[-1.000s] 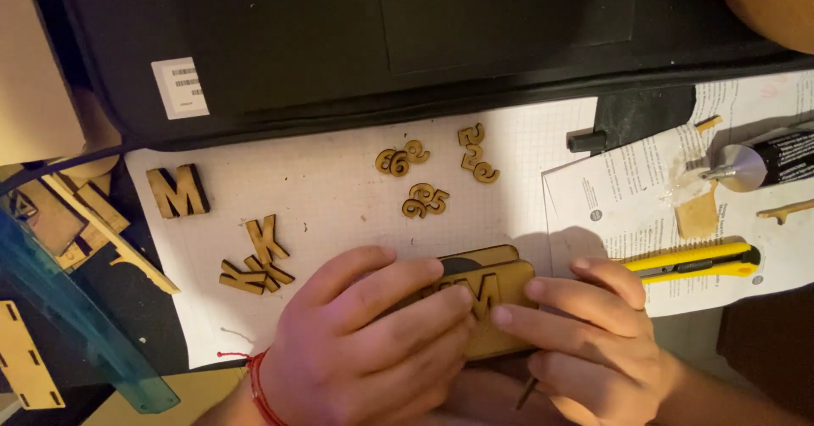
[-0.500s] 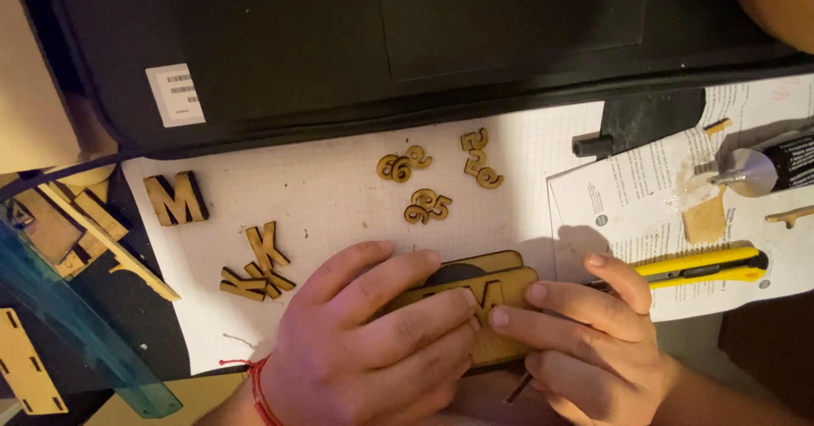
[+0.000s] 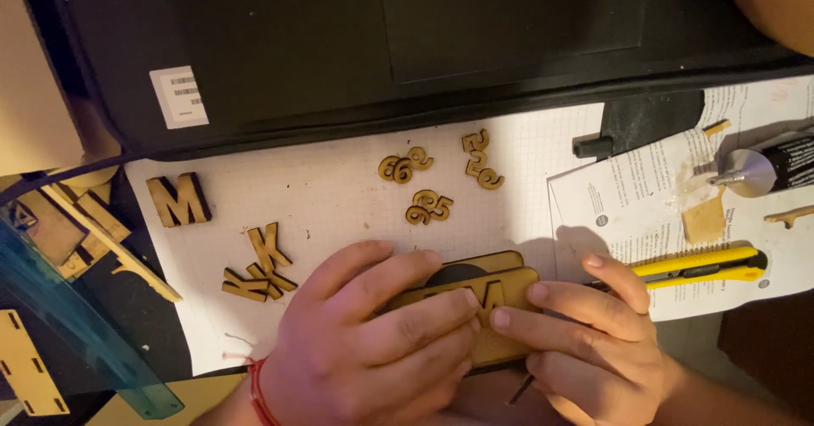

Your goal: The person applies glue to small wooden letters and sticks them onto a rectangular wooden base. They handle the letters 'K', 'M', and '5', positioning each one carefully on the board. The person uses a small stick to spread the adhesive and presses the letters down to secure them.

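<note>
Low in the middle of the frame, two hands met over one oblong wooden plaque (image 3: 500,307) lying on the white grid sheet (image 3: 339,197) that covered the desk. The left hand (image 3: 373,350), a red string at its wrist, had its grip closed over the plaque's left half, fingers laid flat across it; the right hand (image 3: 593,341) pinched the right end, its fingertips (image 3: 502,317) pressing a raised wooden letter on the plaque's face. To the left lay one wooden letter M (image 3: 176,200) and a heap of about three wooden K letters (image 3: 261,267). Above the hands sat three small clusters of wooden numerals (image 3: 428,208). At right, one yellow utility knife (image 3: 699,267) rested on a printed paper (image 3: 636,214).
</note>
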